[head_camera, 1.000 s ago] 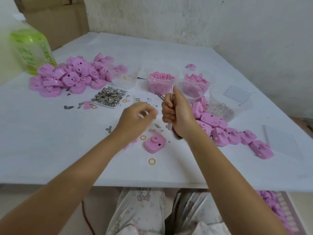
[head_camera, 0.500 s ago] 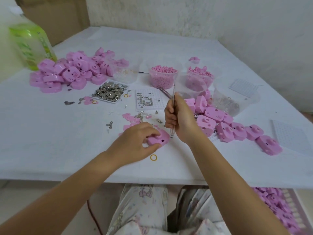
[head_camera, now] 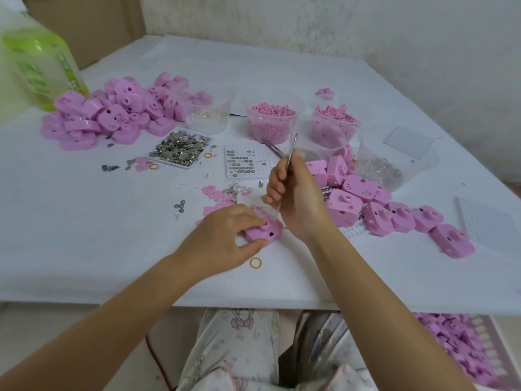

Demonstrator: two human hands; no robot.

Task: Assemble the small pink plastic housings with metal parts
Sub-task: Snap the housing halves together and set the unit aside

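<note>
A white table (head_camera: pixel 84 235) fills most of the view, set into a corner of pale wall; a green-labelled bottle (head_camera: pixel 42 63) stands at its far left edge; just beside the bottle lies a heap of pink housings (head_camera: pixel 112 117); a second, looser row of housings (head_camera: pixel 380 210) runs along the right side toward the near edge; below the table on the right, a crate (head_camera: pixel 465 348) holds more of them. Four clear tubs stand across the back; one holds pink beads (head_camera: pixel 272 119), one pink pieces (head_camera: pixel 335 122), and the clear tub (head_camera: pixel 394 162) at the right holds clear bits. A flat tray of metal parts (head_camera: pixel 180 149) sits in front of the heap; a white grid plate (head_camera: pixel 245 162) lies just right of it, some cells filled with small round parts.

The left hand (head_camera: pixel 225 238) rests on the table near the front edge, fingers curled over one housing (head_camera: pixel 265 231) and thumb against its near side, pinching it flat on the table. The right hand (head_camera: pixel 298 198) is closed in a fist round tweezers (head_camera: pixel 290 153), held roughly upright just above that housing; their lower tips are blurred and cannot be made out. A yellow ring (head_camera: pixel 255 262) lies just in front of the left thumb.
</note>
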